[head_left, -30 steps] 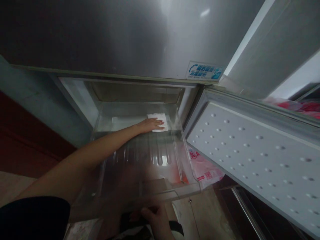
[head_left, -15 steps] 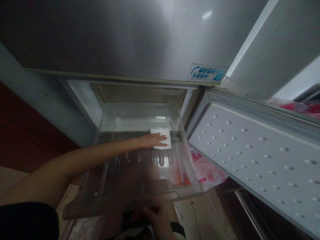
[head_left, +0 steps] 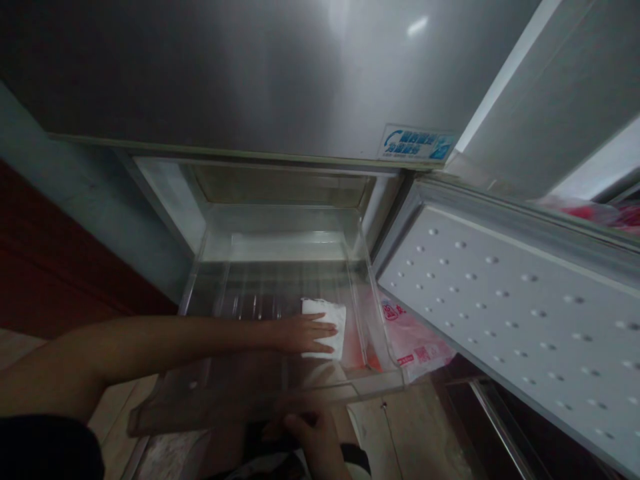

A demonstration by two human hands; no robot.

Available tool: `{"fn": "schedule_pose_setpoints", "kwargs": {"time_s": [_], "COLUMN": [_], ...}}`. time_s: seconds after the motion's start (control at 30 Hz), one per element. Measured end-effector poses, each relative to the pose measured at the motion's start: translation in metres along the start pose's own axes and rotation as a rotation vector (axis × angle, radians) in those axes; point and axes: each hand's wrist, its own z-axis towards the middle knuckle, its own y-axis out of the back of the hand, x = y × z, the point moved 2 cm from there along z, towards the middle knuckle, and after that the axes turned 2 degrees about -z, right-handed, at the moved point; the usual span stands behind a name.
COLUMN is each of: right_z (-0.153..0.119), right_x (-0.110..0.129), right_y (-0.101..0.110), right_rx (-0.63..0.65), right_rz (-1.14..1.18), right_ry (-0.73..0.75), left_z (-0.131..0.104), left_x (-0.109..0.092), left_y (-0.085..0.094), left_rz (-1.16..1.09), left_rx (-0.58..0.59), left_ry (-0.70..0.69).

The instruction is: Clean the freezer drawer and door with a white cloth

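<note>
A folded white paper tissue [head_left: 327, 337] lies on the floor of a clear plastic drawer [head_left: 383, 363], pulled out from the lower compartment of a fridge. My left hand [head_left: 305, 333] reaches in from the left and presses flat on it, with fingers stretched and spread. Under the drawer's front edge, close to my lap, is my right hand [head_left: 317, 440]. Its thumb shows and its fingers are curled; whether anything is in them is hidden by shadow.
The lower fridge door [head_left: 500, 300], dimpled inside, stands open to the right. A pink printed plastic bag [head_left: 417, 340] is beneath it beside the drawer. Above is the grey upper door [head_left: 225, 73] with a blue-and-white sticker [head_left: 416, 143]. A red-brown panel [head_left: 60, 260] stands left.
My left hand has slid the tissue along the drawer floor toward me, from the middle to nearer the front edge. My right hand has stayed in place.
</note>
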Motion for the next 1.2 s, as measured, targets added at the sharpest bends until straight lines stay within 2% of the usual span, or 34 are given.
{"fn": "schedule_pose_setpoints", "kwargs": {"time_s": [0.13,0.27,0.47,0.6,0.7,0.8,0.93,1.03,1.2], "right_z": [-0.002,-0.002,-0.003,-0.001,0.001,0.001,-0.001,-0.002,-0.003], "right_x": [0.002,0.006,0.007,0.003,-0.001,0.0,0.004,0.007,0.012], "right_y": [0.0,-0.003,-0.006,-0.004,-0.003,-0.002,-0.003,-0.004,-0.006], "right_rx": [0.026,0.042,-0.013,-0.061,-0.109,-0.104,-0.061,-0.027,0.028], "right_rz": [0.023,0.048,0.043,0.026,0.053,0.053,0.059,0.065,0.03], "right_ry": [0.006,0.02,0.019,0.003,0.006,0.028,0.02,0.037,0.031], "left_z": [0.001,0.002,0.013,0.016,0.014,0.013,0.014,0.013,0.009], "left_x": [0.029,0.075,0.135,0.164,0.176,0.176,0.156,0.128,0.065], "left_y": [0.007,0.019,0.032,0.038,0.041,0.041,0.038,0.035,0.023], "left_rz": [0.026,0.048,0.069,0.085,0.095,0.099,0.098,0.093,0.105], "left_rx": [0.019,0.04,0.033,0.009,-0.006,-0.011,0.007,0.03,0.02], "left_ry": [0.045,0.165,0.33,0.433,0.484,0.494,0.446,0.373,0.277]}}
